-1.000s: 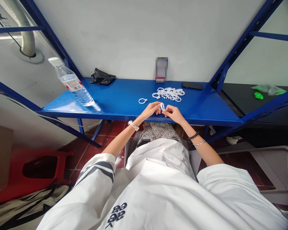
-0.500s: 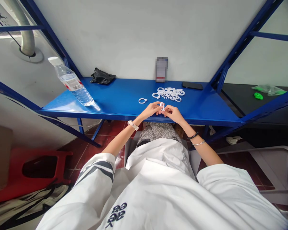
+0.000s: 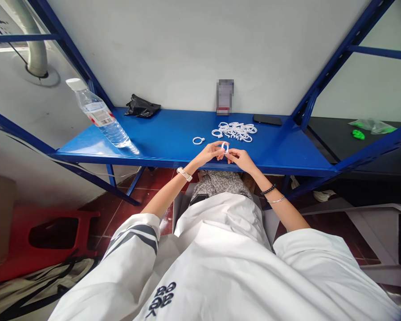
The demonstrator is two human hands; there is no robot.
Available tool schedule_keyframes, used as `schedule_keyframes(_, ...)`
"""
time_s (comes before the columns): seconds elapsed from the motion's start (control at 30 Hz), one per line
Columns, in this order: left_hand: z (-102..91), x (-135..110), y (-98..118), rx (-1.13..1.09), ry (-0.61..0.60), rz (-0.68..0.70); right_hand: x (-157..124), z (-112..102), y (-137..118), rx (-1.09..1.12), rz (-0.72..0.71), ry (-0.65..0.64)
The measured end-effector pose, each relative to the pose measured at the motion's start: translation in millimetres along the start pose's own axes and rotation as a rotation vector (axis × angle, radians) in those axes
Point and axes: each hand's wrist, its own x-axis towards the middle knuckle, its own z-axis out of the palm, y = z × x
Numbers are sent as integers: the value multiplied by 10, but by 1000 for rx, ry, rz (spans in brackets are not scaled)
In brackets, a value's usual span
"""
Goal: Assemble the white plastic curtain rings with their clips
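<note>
Between my two hands, over the front edge of the blue table (image 3: 160, 138), is a small white plastic ring (image 3: 225, 146). My left hand (image 3: 211, 152) pinches it from the left side. From the right, the fingertips of my right hand (image 3: 241, 158) close on its lower part. A single white ring with a small tab (image 3: 198, 141) lies on the table just beyond my left hand. Behind my right hand is a loose pile of similar white rings (image 3: 237, 130). Fingers partly cover the held ring's lower edge.
A water bottle (image 3: 102, 117) stands at the table's left, with a black plastic bag (image 3: 142, 107) behind it. Along the back are a pixelated upright object (image 3: 225, 97) and a black phone (image 3: 267, 120). Blue frame posts rise at both sides. A red stool (image 3: 53, 232) is low at left.
The held ring has turned slightly and shifted a little to the left between my fingers. Both hands stay in nearly the same place. The pile and the single ring lie as before.
</note>
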Motion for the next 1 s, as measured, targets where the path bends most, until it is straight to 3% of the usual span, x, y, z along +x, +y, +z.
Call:
schedule_keyframes(0.47,-8,43,-108,23,83,-30,7,-14,30,-30,-21,-13)
schedule_keyframes(1.0,40,29,-10,-16,107,-60,-10,9,-12,-4,-4,14)
